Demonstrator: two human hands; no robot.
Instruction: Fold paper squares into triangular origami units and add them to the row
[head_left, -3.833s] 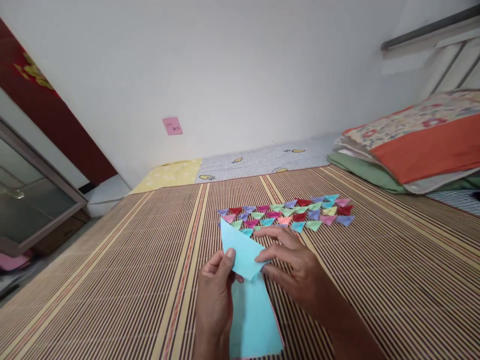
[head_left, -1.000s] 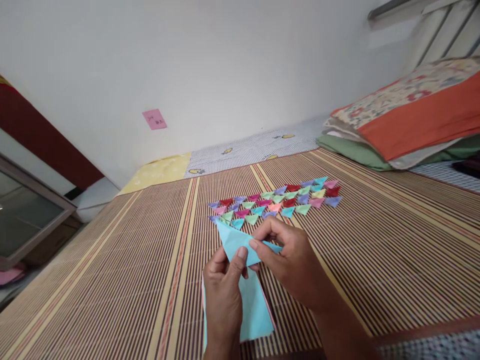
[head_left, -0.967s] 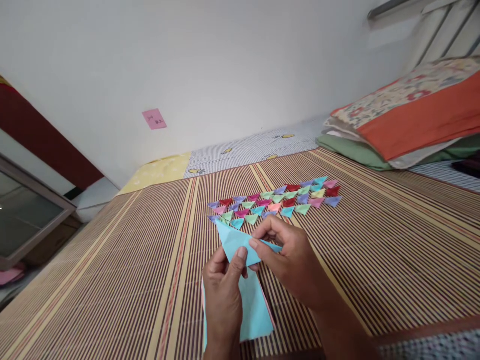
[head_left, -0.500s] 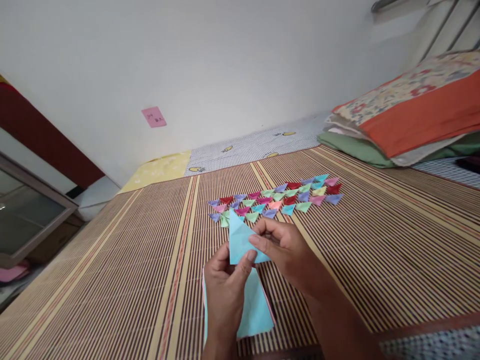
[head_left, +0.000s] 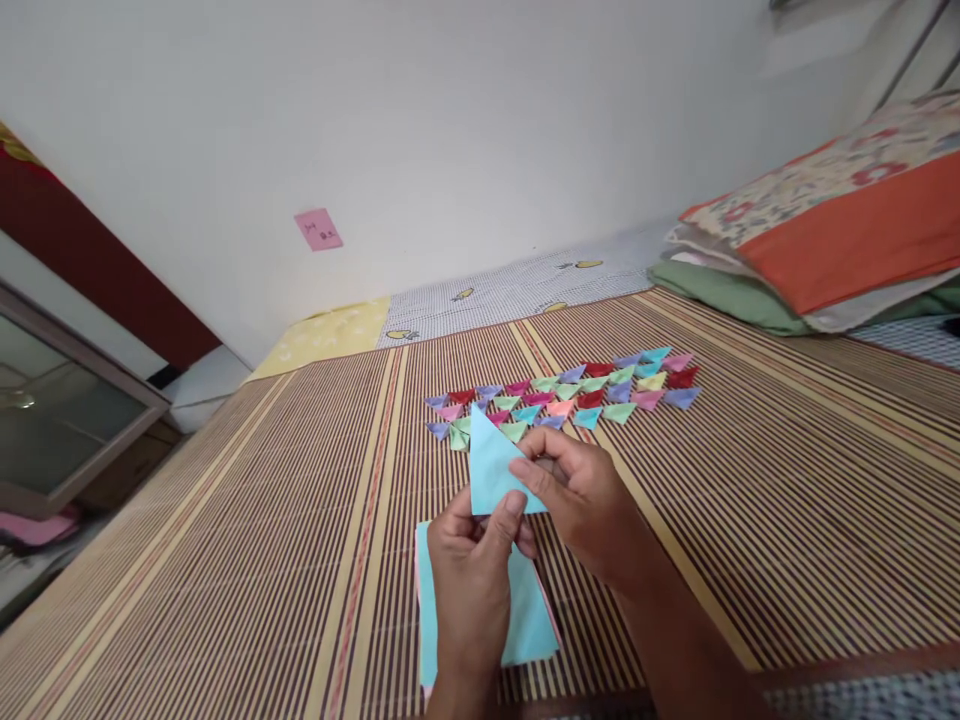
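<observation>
A light blue paper, folded into a triangle with its tip pointing up, is held between both hands. My left hand pinches its lower edge, thumb in front. On the right side of the paper, my right hand grips the slanted edge with thumb and fingers. Beneath my left hand lies a stack of flat paper sheets, light blue on top with pink edges showing. Beyond the hands, several rows of small folded paper pieces in many colours lie on the striped mat.
Folded bedding in orange, floral and green is piled at the right. A white wall with a pink note rises behind the mat. At the left stands a framed glass panel.
The view has shifted slightly. The blue triangle now looks smoother and flatter, with both hands still holding it in much the same places.
</observation>
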